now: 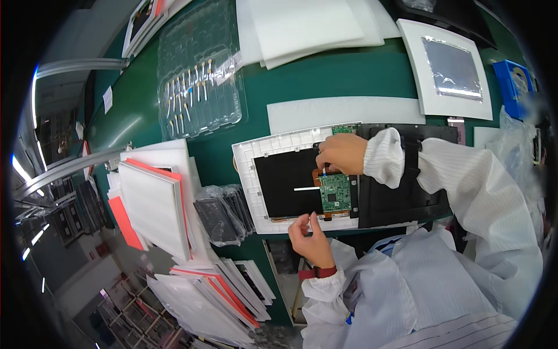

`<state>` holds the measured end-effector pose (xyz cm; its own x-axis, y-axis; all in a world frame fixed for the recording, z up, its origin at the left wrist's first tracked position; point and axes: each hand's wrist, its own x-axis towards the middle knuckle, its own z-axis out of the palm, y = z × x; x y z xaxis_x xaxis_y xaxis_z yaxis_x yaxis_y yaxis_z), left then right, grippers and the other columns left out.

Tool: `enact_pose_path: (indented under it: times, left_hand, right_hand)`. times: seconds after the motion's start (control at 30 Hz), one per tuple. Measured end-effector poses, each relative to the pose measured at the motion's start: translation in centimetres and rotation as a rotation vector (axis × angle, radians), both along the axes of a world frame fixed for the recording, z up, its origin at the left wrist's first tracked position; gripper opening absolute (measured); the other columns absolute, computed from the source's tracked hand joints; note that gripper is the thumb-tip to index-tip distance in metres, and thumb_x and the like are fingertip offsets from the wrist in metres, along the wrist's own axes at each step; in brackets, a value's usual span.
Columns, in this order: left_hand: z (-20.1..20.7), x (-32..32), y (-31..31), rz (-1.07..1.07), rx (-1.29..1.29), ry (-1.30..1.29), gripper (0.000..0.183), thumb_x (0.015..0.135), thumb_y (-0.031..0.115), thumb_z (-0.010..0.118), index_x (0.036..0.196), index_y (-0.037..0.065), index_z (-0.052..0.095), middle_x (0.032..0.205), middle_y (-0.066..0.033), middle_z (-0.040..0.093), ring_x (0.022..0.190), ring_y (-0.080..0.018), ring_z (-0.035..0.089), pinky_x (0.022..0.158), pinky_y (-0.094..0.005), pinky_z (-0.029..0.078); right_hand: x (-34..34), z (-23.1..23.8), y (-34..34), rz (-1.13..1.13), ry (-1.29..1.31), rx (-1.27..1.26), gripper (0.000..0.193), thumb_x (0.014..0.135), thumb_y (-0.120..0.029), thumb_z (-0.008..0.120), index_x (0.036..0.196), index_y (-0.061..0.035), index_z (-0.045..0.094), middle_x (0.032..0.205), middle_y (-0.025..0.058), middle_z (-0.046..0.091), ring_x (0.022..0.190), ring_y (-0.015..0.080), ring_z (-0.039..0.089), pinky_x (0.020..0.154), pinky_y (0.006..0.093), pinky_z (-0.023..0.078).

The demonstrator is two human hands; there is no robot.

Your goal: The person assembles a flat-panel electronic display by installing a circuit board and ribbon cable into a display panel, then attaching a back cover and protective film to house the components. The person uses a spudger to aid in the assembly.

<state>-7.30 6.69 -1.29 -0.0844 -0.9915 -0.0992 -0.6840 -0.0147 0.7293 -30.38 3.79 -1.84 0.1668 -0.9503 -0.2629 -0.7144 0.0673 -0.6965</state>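
Observation:
A display panel with a white frame (247,174) and a black back (285,183) lies in front of me. On it sit a green circuit board (336,193), a copper-coloured flex cable (316,176) and a thin white strip (306,189). My right hand (343,155) reaches over the board's upper end, fingertips pinched together at the flex cable; whatever they grip is hidden. By the panel's near edge is my left hand (312,239), its thumb and forefinger raised slightly apart with nothing visible between them. A black cover (401,200) lies to the right, partly under my right sleeve.
A transparent tray (200,119) holds several small cables. White foam sheets (308,29) lie at the back, a framed screen (453,67) and a blue box (512,87) at the far right. To the left are bagged dark parts (222,215) and stacked panels (152,203).

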Motion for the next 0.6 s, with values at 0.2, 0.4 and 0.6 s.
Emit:
enact_pose_path:
  times: [0.2, 0.4, 0.6]
  left_hand:
    - [-0.9, -4.8, -2.7, -0.209, -0.057, -0.094, 0.011, 0.074, 0.003, 0.065, 0.084, 0.003, 0.061, 0.085, -0.0082, 0.059, 0.079, -0.0255, 0.054, 0.068, -0.0335, 0.044]
    - [-1.6, -6.0, -4.3, -0.524, -0.175, -0.061, 0.015, 0.069, -0.001, 0.065, 0.082, 0.004, 0.062, 0.085, -0.0071, 0.058, 0.080, -0.0253, 0.053, 0.068, -0.0341, 0.044]
    - [-2.9, -5.6, -5.1, -0.656, -0.203, -0.140, 0.018, 0.066, -0.001, 0.066, 0.083, 0.005, 0.063, 0.084, -0.0073, 0.056, 0.081, -0.0256, 0.053, 0.069, -0.0348, 0.043]
  right_hand:
    - [0.3, -2.9, -2.1, 0.276, 0.032, -0.089, 0.011, 0.066, -0.011, 0.065, 0.076, -0.0102, 0.062, 0.074, 0.0062, 0.053, 0.081, 0.0243, 0.053, 0.068, 0.0345, 0.042]
    - [-0.1, -0.6, -2.5, 0.452, 0.277, -0.205, 0.009, 0.067, -0.016, 0.065, 0.070, -0.0076, 0.063, 0.077, 0.0024, 0.054, 0.084, 0.0179, 0.050, 0.071, 0.0281, 0.040]
    - [0.2, -1.7, -2.9, 0.446, 0.250, -0.180, 0.009, 0.067, -0.016, 0.064, 0.071, -0.0071, 0.064, 0.079, 0.0040, 0.055, 0.086, 0.0192, 0.051, 0.072, 0.0288, 0.040]
